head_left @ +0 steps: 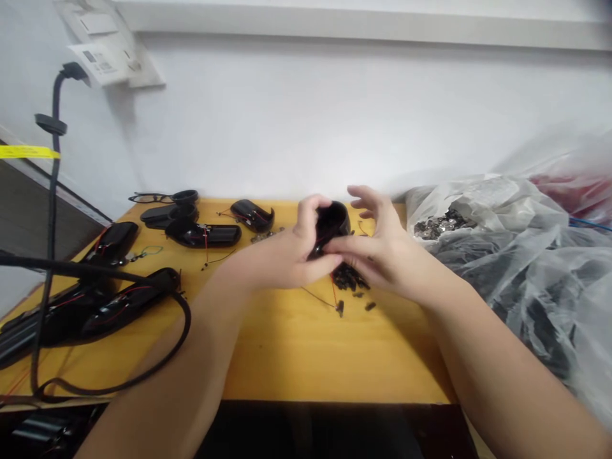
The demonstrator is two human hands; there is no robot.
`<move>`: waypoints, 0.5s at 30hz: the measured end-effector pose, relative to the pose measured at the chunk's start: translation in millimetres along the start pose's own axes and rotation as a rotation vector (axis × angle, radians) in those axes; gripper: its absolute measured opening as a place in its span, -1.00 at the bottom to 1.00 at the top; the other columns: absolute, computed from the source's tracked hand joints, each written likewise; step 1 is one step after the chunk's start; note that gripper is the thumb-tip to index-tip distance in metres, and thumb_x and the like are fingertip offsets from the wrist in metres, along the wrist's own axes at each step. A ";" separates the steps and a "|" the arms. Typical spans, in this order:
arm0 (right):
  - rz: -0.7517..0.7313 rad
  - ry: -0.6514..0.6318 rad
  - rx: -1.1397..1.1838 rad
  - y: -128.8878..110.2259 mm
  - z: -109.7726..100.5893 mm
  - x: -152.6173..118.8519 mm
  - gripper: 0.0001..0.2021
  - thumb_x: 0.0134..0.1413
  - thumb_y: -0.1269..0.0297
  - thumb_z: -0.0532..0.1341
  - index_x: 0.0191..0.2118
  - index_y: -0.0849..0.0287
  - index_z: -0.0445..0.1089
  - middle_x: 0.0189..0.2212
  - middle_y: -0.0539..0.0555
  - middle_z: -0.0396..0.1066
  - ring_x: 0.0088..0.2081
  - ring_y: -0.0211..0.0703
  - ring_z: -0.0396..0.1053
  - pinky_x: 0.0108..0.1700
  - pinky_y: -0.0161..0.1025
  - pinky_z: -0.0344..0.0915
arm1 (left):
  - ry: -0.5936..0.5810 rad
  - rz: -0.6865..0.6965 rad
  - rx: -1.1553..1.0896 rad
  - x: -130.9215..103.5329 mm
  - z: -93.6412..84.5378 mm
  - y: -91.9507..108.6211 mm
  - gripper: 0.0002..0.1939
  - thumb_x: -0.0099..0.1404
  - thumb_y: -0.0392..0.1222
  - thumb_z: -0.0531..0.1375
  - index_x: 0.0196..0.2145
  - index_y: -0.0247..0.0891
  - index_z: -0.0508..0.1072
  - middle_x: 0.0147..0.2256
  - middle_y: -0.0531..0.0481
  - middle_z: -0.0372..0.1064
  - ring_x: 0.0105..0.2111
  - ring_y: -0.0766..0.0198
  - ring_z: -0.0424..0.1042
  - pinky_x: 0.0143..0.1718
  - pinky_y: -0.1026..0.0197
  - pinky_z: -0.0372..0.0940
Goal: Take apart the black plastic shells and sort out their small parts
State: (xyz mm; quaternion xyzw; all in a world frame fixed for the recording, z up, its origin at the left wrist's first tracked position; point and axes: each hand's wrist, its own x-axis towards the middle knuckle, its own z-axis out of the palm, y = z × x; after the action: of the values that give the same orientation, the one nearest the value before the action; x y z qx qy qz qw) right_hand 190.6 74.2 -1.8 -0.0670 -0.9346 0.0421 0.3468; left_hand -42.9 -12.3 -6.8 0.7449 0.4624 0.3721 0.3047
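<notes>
My left hand (294,252) is wrapped round a black plastic housing (335,220), holding it above the table with its hollow side facing me. My right hand (382,248) has its thumb and index finger pressed together at the lower part of that housing; whatever is between the fingertips is hidden. The other right fingers are raised and spread. Thin wires hang below the housing, ending in a small dark part (340,308) near the tabletop. A pile of small black parts (349,278) lies just beneath the right hand.
Several black housings (205,234) with wires lie at the left of the yellow table (306,357). Glasses (150,198) lie at the back left. A thick black cable (189,319) loops across the left foreground. Clear plastic bags (516,255) with metal pieces (447,223) stand right.
</notes>
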 end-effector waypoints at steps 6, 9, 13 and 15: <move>-0.025 -0.011 0.040 8.8 -1.1 -0.7 -0.78 0.36 0.25 0.33 0.03 -0.02 0.66 0.33 0.25 0.18 0.31 0.30 0.27 0.25 0.36 0.43 | -0.044 -0.109 0.142 3.6 -4.8 9.1 -0.51 0.37 0.11 0.32 0.01 -0.12 0.15 -0.26 -0.02 0.28 -0.44 0.26 0.26 -0.44 0.13 0.15; -0.009 -0.037 0.090 10.4 -3.4 0.0 -0.79 0.36 0.20 0.34 0.02 0.02 0.67 0.27 0.28 0.27 0.30 0.24 0.33 0.25 0.28 0.46 | -0.084 -0.125 0.133 6.8 -6.9 12.4 -0.61 0.38 0.08 0.32 -0.11 -0.14 0.22 -0.35 0.05 0.25 -0.47 0.29 0.19 -0.48 0.16 0.09; -0.008 -0.032 0.196 9.7 -5.1 -0.1 -0.81 0.36 0.25 0.34 -0.01 -0.01 0.70 0.28 0.23 0.29 0.32 0.18 0.34 0.30 0.24 0.43 | -0.116 -0.065 0.115 8.3 -8.5 16.4 -0.71 0.40 0.02 0.30 -0.20 -0.16 0.28 -0.35 0.05 0.27 -0.44 0.29 0.21 -0.47 0.17 0.11; 0.001 -0.038 0.245 8.7 -7.1 -0.5 -0.78 0.37 0.29 0.32 0.01 -0.05 0.69 0.33 0.19 0.26 0.36 0.16 0.31 0.33 0.23 0.40 | -0.089 -0.021 0.163 7.9 -8.6 19.1 -0.74 0.37 -0.04 0.31 -0.23 -0.17 0.29 -0.32 0.03 0.29 -0.40 0.28 0.24 -0.44 0.17 0.12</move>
State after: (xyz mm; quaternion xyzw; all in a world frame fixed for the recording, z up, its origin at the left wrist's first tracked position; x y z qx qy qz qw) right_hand 196.5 82.9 2.2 -0.0236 -0.9288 0.1576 0.3345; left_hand -38.9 -11.5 15.1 0.7780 0.4851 0.2966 0.2672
